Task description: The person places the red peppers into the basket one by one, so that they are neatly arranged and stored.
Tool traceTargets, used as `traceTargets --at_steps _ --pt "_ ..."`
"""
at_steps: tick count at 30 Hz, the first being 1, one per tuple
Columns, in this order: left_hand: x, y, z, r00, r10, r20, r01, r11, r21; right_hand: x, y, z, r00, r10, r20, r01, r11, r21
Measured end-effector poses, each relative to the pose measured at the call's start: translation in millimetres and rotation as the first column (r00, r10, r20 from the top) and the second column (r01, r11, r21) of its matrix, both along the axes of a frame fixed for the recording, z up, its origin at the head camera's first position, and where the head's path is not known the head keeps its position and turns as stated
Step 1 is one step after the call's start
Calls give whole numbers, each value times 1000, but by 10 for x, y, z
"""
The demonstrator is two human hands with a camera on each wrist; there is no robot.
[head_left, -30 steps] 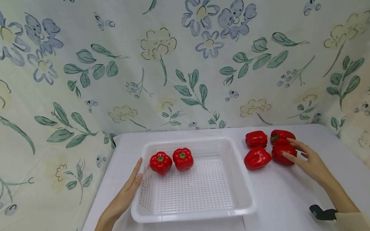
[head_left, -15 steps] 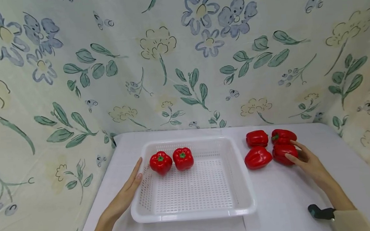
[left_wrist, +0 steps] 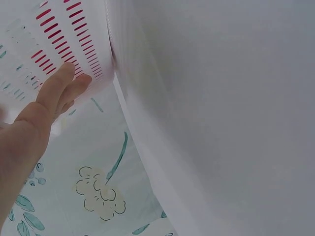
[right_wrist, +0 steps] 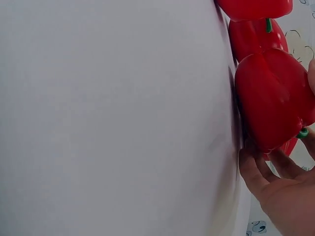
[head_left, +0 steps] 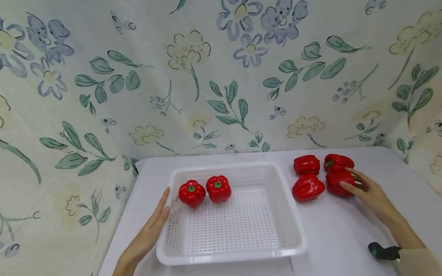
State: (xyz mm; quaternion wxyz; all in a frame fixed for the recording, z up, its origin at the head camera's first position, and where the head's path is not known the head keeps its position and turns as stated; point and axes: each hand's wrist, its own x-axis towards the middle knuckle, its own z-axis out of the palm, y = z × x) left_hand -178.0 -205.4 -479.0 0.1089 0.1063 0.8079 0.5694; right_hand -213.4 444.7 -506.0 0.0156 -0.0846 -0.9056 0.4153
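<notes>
My left hand [head_left: 148, 237] lies with straight fingers along the left wall of a white perforated basket [head_left: 233, 257]. In the left wrist view its fingertips [left_wrist: 69, 69] touch the slotted side. Two red bell peppers, a left one [head_left: 192, 194] and a right one [head_left: 218, 189], stand in the basket's back left, green stems up. On the table to the right, my right hand [head_left: 371, 193] grips the near right bell pepper [head_left: 336, 184], thumb over its near side. The right wrist view shows curled fingers at the stem end of this pepper [right_wrist: 275, 93]; it rests on the table.
Around the gripped pepper lie three more red bell peppers: one near left [head_left: 308, 187], one far left [head_left: 306, 165] and one far right [head_left: 338, 162]. A white cloth covers the table [head_left: 328, 241]. Behind it hangs a floral curtain [head_left: 216, 70].
My right hand has closed in on the near right bell pepper, its thumb and fingers now around it. The left hand and the basket stay in place.
</notes>
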Motion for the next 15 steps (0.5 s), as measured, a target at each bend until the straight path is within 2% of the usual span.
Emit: traceTargets --at_steps 5,9,15 --pt "0 -11 -12 1000 -8 -2 8 1000 3 -4 -23 69 999 -22 -27 22 1000 -8" --pt "-6 -16 -23 1000 -12 -1 12 1000 8 5 -126 203 997 -26 -79 24 999 -27" --pt "3 -20 -22 1000 -14 -4 15 1000 11 -24 -341 472 980 37 -193 -38 999 2"
